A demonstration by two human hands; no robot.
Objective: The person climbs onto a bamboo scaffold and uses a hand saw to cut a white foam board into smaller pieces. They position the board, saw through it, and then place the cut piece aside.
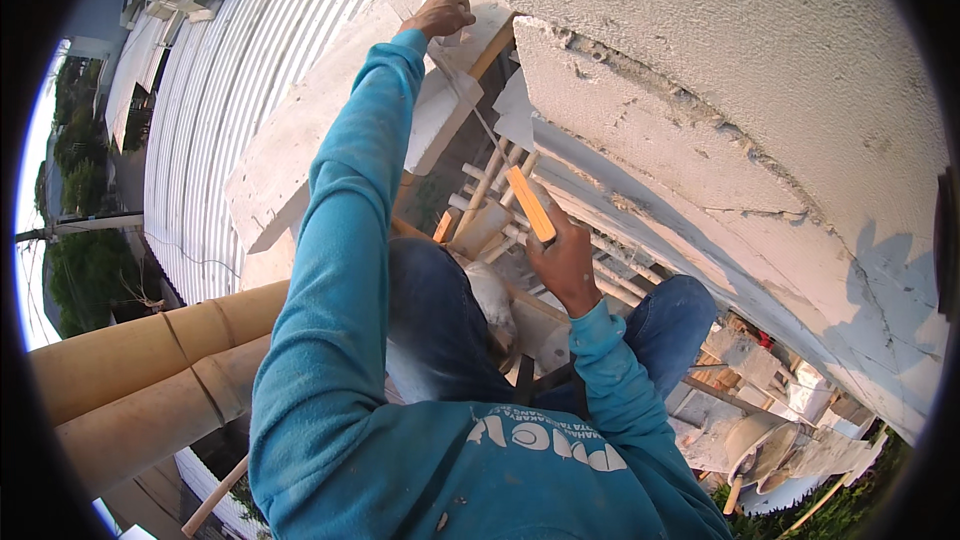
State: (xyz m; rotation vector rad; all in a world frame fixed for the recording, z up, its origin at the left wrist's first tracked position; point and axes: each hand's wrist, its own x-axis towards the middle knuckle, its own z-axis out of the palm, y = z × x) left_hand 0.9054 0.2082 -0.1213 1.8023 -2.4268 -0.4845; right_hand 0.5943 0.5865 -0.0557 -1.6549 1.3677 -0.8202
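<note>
My right hand (562, 258) is closed around the flat orange handle (530, 204) of a tool. A long, thin metal blade (487, 130) runs from the handle up and left past a pale block (440, 118); seen almost edge-on, its exact kind is unclear. At the end of my outstretched arm, my left hand (443, 12) is closed near the blade's far end, by the top of a pale block wall (350, 90). What its curled fingers hold is hidden. Both forearms are in blue-green sleeves.
A rough pale wall (640, 110) with a chipped joint rises at the right. Bamboo poles (240, 320) cross at the left, and thinner poles lie below between my knees. Beyond the block wall is a corrugated metal roof (230, 110). Rubble and a round pan (760, 445) lie lower right.
</note>
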